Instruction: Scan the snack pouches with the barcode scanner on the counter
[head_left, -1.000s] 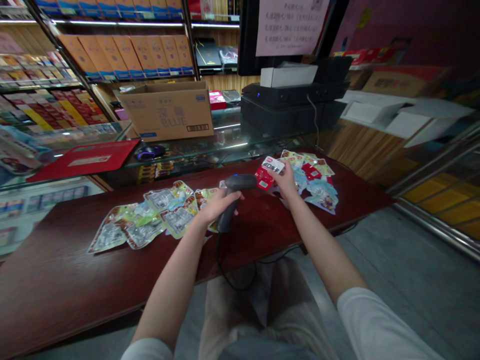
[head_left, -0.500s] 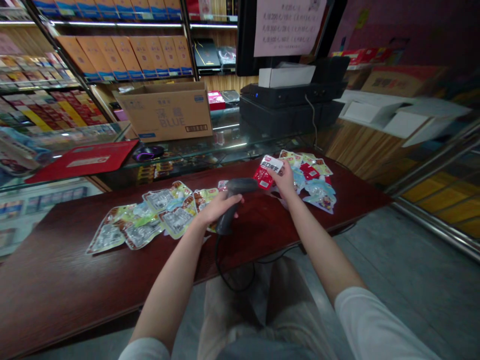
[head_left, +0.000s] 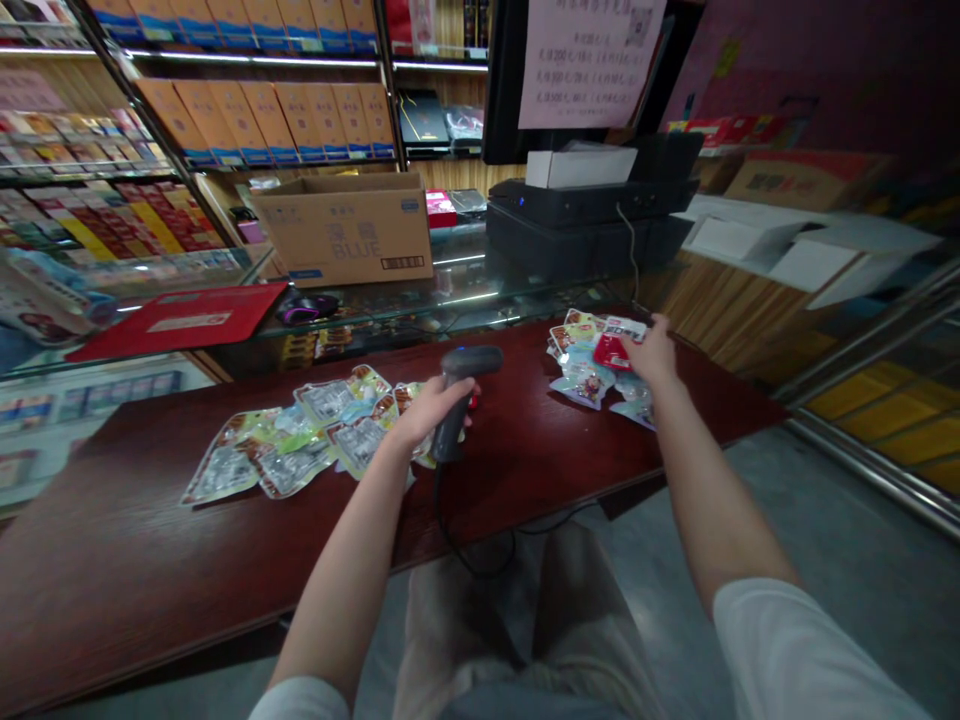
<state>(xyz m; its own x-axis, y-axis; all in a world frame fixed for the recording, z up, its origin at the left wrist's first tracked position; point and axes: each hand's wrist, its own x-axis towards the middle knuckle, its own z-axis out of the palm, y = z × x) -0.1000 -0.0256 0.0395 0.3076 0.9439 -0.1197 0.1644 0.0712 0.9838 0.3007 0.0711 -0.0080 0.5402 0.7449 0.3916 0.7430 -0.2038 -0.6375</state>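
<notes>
My left hand (head_left: pixel 439 408) is closed around the grip of a dark grey barcode scanner (head_left: pixel 471 360), whose head points to the right. A cable runs down from its handle. A bit of red shows behind the fingers of that hand. Over at the right, my right hand (head_left: pixel 654 352) grips the edge of a red and white snack packet (head_left: pixel 612 350), low over a heap of snack packets (head_left: pixel 581 380). To the left of the scanner lies a spread of silver and green snack packets (head_left: pixel 292 445), partly overlapping.
The dark red table (head_left: pixel 510 450) stretches across in front of me. Behind it, a glass counter carries an open cardboard box (head_left: pixel 352 235), a computer mouse (head_left: pixel 309 308), a red folder (head_left: pixel 187 318) and a black till unit (head_left: pixel 585 230). Metal rails (head_left: pixel 877 450) stand at the right.
My right hand has carried the red and white packet rightward, from in front of the scanner to the right-hand heap. The left hand has kept the scanner, now slightly more upright.
</notes>
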